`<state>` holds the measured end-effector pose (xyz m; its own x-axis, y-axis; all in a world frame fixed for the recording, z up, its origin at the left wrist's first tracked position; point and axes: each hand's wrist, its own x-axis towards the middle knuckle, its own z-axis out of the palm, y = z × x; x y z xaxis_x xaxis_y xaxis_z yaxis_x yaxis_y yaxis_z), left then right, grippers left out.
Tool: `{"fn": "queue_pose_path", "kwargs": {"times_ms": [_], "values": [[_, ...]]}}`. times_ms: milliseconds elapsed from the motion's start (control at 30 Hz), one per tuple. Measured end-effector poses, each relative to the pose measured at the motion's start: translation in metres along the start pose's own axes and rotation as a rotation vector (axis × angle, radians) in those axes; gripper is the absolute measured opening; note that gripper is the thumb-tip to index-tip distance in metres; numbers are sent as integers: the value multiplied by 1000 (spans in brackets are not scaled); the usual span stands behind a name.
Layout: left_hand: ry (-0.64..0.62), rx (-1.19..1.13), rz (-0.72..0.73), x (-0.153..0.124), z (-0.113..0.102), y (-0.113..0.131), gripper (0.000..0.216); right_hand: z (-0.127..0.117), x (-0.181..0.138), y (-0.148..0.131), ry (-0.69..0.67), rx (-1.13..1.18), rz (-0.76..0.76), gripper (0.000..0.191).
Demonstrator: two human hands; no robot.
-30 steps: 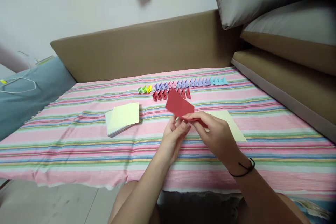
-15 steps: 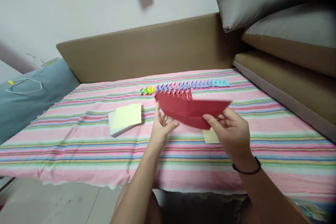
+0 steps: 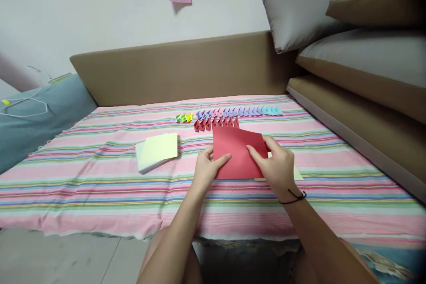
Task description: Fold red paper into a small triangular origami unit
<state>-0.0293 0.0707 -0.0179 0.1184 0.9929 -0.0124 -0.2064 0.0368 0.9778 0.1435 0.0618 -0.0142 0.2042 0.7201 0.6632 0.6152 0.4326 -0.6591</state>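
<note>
Holding red paper [image 3: 238,155] above cloth [image 3: 109,195].

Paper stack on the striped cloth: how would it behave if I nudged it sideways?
The paper stack might slide apart rather than move as one, since its yellow top sheet sits askew over the pale paper beneath. It seems unlikely to roll or tip, lying flat and low on the striped cloth.

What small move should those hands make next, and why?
Perhaps lower the red paper onto the striped cloth: the left hand and right hand hold it up by its sides, thumbs on its face, so the cloth could support it for smoothing.
</note>
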Motion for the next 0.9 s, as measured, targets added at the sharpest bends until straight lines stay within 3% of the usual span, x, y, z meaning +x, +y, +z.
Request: {"fn": "queue_pose_path", "kwargs": {"times_ms": [133,200,267,367,433,533,600,700,900], "values": [[39,-81,76,-2,8,1,34,-4,-4,-12,-76,-21,-422,27],[35,-127,165,-5,12,7,34,-8,-6,-22,-126,39,-517,33],[12,-123,243,-11,16,16,33,-13,-9,-32,-63,85,-423,30],[-39,-53,344,-25,23,34,30,-23,-14,-45,59,198,-18,32],[-63,15,422,-39,28,44,29,-32,-16,-51,15,382,208,45],[-49,150,520,-64,32,53,25,-48,-22,-58,-132,656,365,56],[-32,247,550,-82,33,54,24,-56,-28,-64,-156,686,399,58],[-18,332,559,-107,32,53,24,-65,-41,-78,-78,566,379,59],[-9,194,475,-135,27,51,26,-77,-61,-108,62,315,161,46]]}}
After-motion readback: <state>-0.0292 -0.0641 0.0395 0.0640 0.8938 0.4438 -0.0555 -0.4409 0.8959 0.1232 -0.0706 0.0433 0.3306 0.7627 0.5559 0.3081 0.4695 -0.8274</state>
